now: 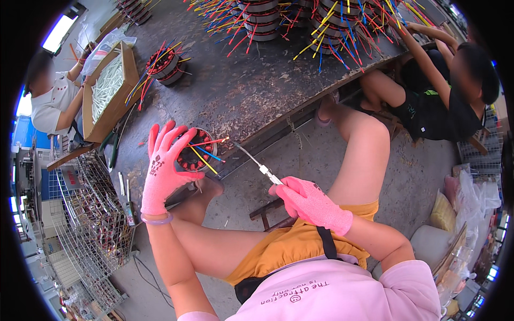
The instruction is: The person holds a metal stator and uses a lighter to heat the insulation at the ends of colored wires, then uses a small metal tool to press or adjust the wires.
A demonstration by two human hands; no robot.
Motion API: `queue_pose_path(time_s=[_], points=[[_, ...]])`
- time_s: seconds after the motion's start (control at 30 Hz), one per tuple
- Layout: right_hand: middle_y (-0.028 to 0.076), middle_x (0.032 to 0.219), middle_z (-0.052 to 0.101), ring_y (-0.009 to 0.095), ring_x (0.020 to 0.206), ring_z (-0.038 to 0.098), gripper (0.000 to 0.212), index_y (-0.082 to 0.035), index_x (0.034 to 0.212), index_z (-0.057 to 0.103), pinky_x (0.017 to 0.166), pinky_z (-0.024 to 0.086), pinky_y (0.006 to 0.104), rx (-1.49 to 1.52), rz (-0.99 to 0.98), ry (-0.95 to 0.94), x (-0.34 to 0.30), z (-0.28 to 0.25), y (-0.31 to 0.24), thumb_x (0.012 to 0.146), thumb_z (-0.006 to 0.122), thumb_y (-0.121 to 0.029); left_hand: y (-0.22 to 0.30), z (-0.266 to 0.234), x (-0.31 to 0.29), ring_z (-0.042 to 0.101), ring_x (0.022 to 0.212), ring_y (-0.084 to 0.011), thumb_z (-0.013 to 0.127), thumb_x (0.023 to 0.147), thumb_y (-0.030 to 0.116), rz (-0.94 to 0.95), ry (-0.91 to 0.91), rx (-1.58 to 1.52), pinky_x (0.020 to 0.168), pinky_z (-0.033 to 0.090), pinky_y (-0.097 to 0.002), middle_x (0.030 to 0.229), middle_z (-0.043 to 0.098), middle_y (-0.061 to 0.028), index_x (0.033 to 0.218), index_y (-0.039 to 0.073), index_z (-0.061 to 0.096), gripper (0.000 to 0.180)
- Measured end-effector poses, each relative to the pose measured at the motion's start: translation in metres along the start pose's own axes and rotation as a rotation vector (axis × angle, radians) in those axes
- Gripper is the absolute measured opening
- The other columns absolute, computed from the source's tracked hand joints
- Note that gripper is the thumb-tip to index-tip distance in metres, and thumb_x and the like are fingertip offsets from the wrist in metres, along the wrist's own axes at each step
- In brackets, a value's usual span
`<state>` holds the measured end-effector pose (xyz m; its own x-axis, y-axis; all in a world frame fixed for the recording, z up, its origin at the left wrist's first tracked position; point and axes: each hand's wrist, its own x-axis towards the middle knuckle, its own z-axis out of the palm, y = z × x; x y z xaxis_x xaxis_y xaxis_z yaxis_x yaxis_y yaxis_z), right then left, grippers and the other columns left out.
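A motor stator point(208, 140) with red windings lies at the front edge of the dark table. Red, blue and yellow leads point(205, 153) reach out from it to the right. My left hand point(167, 166), in a pink glove, curves round the stator's left side, thumb at the near rim and fingers at the far side. In my gloved right hand point(313, 202) is a white-handled tool with a thin metal rod, which looks like a soldering iron point(251, 158). Its dark tip is close to the stripped end of the red leads; I cannot tell whether they touch.
Another wired stator point(166, 67) stands farther back, before stacked stators point(262, 21). A box of white tubes point(110, 85) and pliers point(114, 147) lie at left, above wire baskets point(96, 219). Co-workers sit on the left point(53, 101) and right point(444, 101).
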<state>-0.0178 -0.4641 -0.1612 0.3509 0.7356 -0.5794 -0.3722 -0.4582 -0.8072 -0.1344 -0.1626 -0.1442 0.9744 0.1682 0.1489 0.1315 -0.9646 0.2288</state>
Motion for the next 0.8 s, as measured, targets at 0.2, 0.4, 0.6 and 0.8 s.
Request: queue_pose_path(time_s=[0.2, 0.4, 0.6, 0.8], points=[[0.001, 0.063, 0.053, 0.006, 0.048, 0.040, 0.038, -0.002, 0.112, 0.064, 0.046, 0.031, 0.0250, -0.010, -0.020, 0.005, 0.000, 0.000, 0.003, 0.100, 0.051, -0.036, 0.000, -0.002, 0.001, 0.040, 0.139, -0.0330, 0.089, 0.044, 0.020, 0.004, -0.019, 0.004, 0.122, 0.019, -0.0529, 0.137, 0.055, -0.0075, 0.134, 0.014, 0.059, 0.095], [0.001, 0.063, 0.053, 0.006, 0.048, 0.041, 0.037, -0.002, 0.110, 0.064, 0.046, 0.032, 0.0262, -0.059, 0.005, -0.010, 0.000, -0.001, -0.003, 0.100, 0.051, -0.036, -0.001, -0.003, 0.002, 0.041, 0.139, -0.0325, 0.089, 0.046, 0.022, 0.016, -0.023, 0.013, 0.122, 0.019, -0.0526, 0.138, 0.056, -0.0078, 0.134, 0.013, 0.058, 0.094], [0.001, 0.062, 0.053, 0.007, 0.047, 0.040, 0.038, -0.002, 0.111, 0.064, 0.046, 0.032, 0.0262, -0.049, -0.047, 0.004, 0.003, -0.001, 0.007, 0.100, 0.051, -0.036, -0.003, -0.003, 0.002, 0.041, 0.139, -0.0323, 0.088, 0.047, 0.027, 0.029, -0.026, 0.021, 0.122, 0.018, -0.0527, 0.138, 0.056, -0.0080, 0.135, 0.012, 0.058, 0.094], [0.001, 0.062, 0.052, 0.006, 0.046, 0.039, 0.036, -0.003, 0.111, 0.064, 0.045, 0.030, 0.0252, -0.029, -0.005, -0.009, -0.001, -0.001, 0.002, 0.100, 0.050, -0.035, -0.005, -0.002, 0.003, 0.041, 0.140, -0.0321, 0.088, 0.047, 0.029, 0.048, -0.025, 0.024, 0.122, 0.019, -0.0532, 0.140, 0.056, -0.0088, 0.136, 0.010, 0.057, 0.096]])
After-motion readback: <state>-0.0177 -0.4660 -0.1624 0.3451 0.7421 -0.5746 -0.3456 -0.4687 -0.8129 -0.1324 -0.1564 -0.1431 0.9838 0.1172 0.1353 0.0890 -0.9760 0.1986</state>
